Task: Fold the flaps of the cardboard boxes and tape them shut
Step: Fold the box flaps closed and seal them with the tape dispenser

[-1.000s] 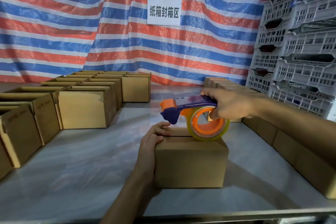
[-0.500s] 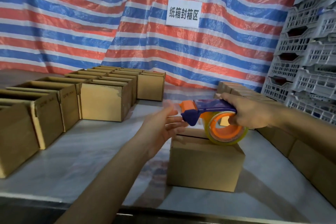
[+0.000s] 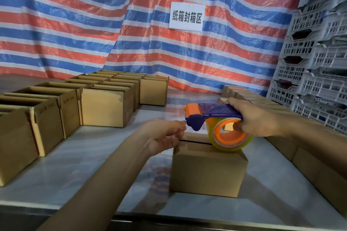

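Note:
A small cardboard box (image 3: 206,170) stands on the table in front of me, its top flaps folded down with a dark seam showing. My right hand (image 3: 255,118) grips a tape dispenser (image 3: 212,118), blue and orange with a clear tape roll, and the roll rests on the box top. My left hand (image 3: 165,135) hovers at the box's upper left corner, palm turned up, fingers relaxed and reaching toward the dispenser's orange nose. It holds nothing.
Several open cardboard boxes (image 3: 105,107) stand in rows on the left of the grey table (image 3: 90,165). More boxes (image 3: 319,170) line the right side. Stacked grey plastic crates (image 3: 319,62) rise at the right. A striped tarp (image 3: 93,24) hangs behind.
My left hand has lifted off the box's left corner and turned palm up toward the dispenser's nose. The view has shifted left; the dispenser stays on the box top.

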